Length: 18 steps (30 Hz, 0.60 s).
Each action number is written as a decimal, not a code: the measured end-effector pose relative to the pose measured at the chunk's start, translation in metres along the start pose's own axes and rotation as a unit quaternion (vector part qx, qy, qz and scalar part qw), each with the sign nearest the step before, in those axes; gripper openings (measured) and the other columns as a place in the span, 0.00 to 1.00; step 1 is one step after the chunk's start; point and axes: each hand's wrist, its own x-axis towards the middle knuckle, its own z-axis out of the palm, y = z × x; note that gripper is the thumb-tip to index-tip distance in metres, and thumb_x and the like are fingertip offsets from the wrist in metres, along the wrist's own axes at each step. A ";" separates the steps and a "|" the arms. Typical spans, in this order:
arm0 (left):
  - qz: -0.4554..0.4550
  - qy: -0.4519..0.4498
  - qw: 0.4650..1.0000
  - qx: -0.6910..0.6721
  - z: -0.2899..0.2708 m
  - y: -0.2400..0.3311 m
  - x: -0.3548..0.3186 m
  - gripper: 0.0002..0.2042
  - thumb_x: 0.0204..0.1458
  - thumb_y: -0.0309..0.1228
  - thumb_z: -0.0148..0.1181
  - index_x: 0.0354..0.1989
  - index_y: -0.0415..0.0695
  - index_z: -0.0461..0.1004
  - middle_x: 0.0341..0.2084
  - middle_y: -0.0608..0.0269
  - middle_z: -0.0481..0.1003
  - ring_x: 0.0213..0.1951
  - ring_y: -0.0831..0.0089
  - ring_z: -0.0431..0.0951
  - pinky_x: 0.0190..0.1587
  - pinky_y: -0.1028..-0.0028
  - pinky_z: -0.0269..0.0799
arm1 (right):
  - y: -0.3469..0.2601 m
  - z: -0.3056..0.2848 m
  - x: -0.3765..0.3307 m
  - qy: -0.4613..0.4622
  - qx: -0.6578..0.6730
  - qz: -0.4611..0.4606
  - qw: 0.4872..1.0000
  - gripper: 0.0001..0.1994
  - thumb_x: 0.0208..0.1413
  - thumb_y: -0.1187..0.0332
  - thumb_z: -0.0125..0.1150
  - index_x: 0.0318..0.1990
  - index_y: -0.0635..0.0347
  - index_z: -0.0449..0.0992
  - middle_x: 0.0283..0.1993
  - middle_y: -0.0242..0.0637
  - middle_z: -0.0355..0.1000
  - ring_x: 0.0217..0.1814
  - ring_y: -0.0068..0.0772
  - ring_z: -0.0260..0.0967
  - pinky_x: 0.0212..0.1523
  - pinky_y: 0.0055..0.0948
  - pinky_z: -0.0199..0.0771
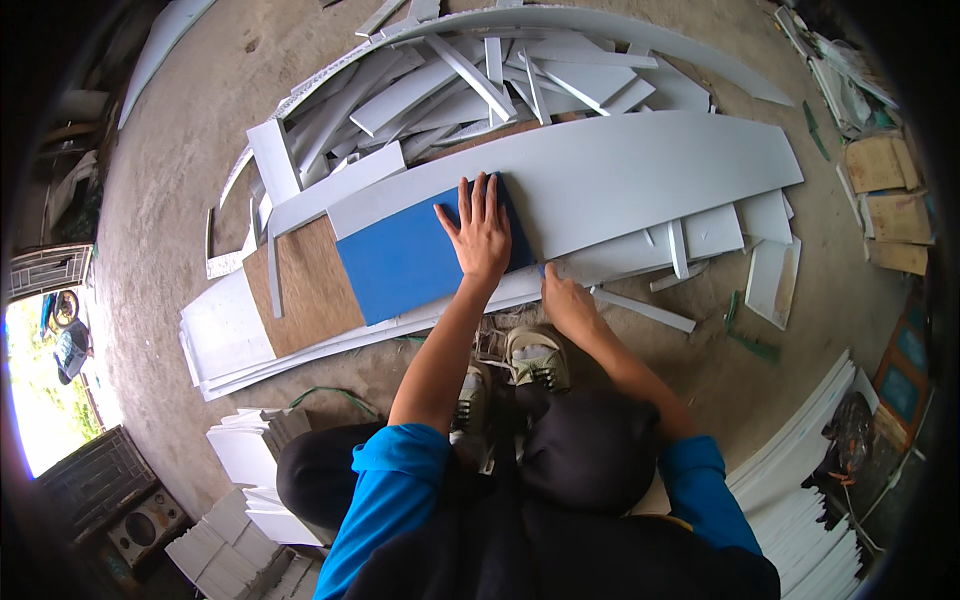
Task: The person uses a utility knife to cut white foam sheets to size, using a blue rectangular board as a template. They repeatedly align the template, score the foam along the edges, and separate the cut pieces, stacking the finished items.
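Note:
My left hand (481, 236) lies flat on a blue rectangular panel (395, 260), fingers stretched out near the panel's right edge. The panel rests over a long white board (640, 170) with a curved far edge, and a brown wooden sheet (305, 285) shows to its left. My right hand (570, 302) is closed by the near right corner of the blue panel, at the white board's near edge. A small bit of blue shows at its fingertips; what it grips is mostly hidden. More white boards (230, 325) are layered underneath.
A heap of white offcuts (420, 95) lies beyond the boards. Loose white strips (650, 312) are on the floor at the near right. Stacks of white pieces (250, 450) stand by my left knee, and long white sheets (800, 500) at the lower right. Cardboard (890, 200) sits far right.

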 end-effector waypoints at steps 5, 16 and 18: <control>-0.002 -0.002 1.000 0.010 -0.004 -0.004 -0.001 0.23 0.52 0.35 0.41 0.60 0.52 0.53 0.59 0.70 0.53 0.63 0.69 0.44 0.59 0.44 0.27 | -0.025 -0.052 0.027 -0.024 -0.010 0.007 1.000 0.16 0.55 0.67 0.39 0.47 0.70 0.60 0.24 0.55 0.70 0.30 0.56 0.70 0.30 0.45 0.71; 0.002 -0.010 1.000 0.006 -0.005 -0.002 0.000 0.22 0.53 0.36 0.41 0.59 0.52 0.54 0.59 0.69 0.54 0.63 0.67 0.44 0.58 0.43 0.26 | -0.046 -0.042 0.124 0.063 0.039 -0.018 0.997 0.14 0.57 0.64 0.36 0.37 0.68 0.63 0.30 0.60 0.69 0.36 0.60 0.67 0.36 0.50 0.67; 0.000 -0.009 1.000 0.007 -0.005 -0.003 0.000 0.22 0.53 0.36 0.41 0.59 0.52 0.54 0.59 0.69 0.54 0.63 0.67 0.44 0.58 0.43 0.27 | -0.047 -0.042 0.126 0.059 0.040 -0.023 0.997 0.14 0.56 0.65 0.37 0.37 0.69 0.64 0.30 0.61 0.69 0.36 0.61 0.67 0.36 0.49 0.68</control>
